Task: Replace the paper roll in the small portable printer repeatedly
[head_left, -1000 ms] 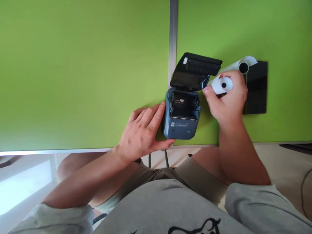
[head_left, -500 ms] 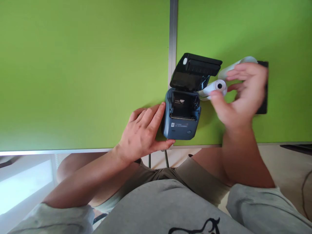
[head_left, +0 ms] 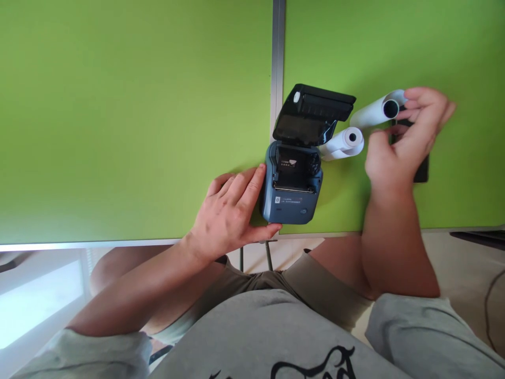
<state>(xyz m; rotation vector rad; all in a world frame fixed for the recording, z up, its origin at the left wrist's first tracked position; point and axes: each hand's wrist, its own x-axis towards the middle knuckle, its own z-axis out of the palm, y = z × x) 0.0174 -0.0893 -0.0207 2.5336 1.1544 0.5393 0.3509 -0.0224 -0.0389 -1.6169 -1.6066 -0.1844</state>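
A blue-grey portable label printer lies on the table with its black lid swung up and its paper bay bare. My left hand holds the printer steady, fingers along its left side and thumb at its front corner. Right of the printer, a smaller white paper roll with a dark core lies partly behind the lid. A wider-cored white paper roll lies beyond it. My right hand is beside both rolls, fingers apart, its fingertips at the loose edge of the wider-cored roll.
A flat black object lies partly hidden beneath my right hand. The green table has a grey metal seam running behind the printer. Its metal front edge is close to my lap.
My right hand has moved right, away from the smaller roll, to the edge of the wider-cored roll, whose open end now shows. My left hand stays on the printer.
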